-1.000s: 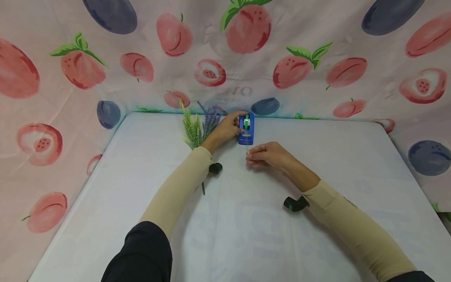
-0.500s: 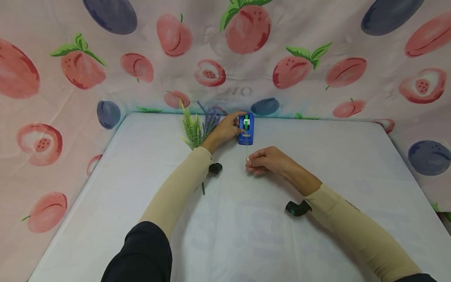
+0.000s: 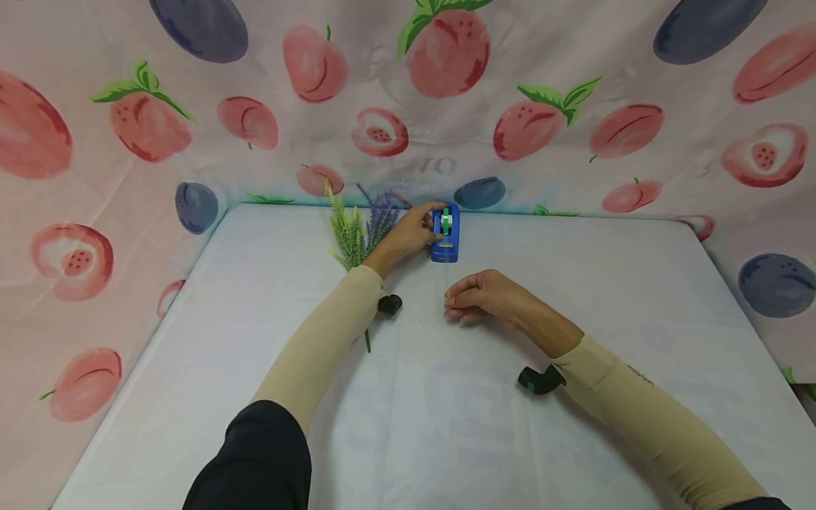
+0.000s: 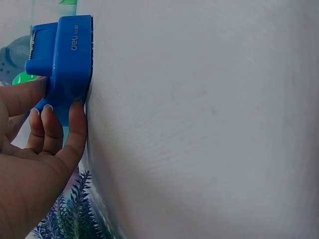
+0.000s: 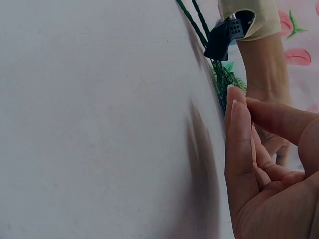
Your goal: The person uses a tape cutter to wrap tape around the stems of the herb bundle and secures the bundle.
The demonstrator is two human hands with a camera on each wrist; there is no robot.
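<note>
I count one blue tape dispenser (image 3: 445, 253) at the tabletop's (image 3: 433, 418) far edge, gripped at its side by the left hand (image 3: 408, 234). The right hand (image 3: 487, 294) pinches one faint tape strip (image 3: 446, 273). Two artificial flower sprays — yellow-green (image 3: 347, 237), purple (image 3: 382, 212) — lie alongside, the left sleeve (image 3: 321, 340) obscuring their stems. Since a second ago, the right hand has moved farther from the dispenser.

Head view: soft, even light, moderately bright; faint shadows beside beige sleeves (image 3: 321, 340) on tabletop (image 3: 421, 425); clear tape strip (image 3: 447, 273) nearly lost against white. Left wrist view: dimmer, greyer, right edge darkening; blue tape dispenser (image 4: 73, 59) fairly crisp, lettering legible. Right wrist view: dim; dark, streaky shadow beside fingers (image 5: 239, 149).
</note>
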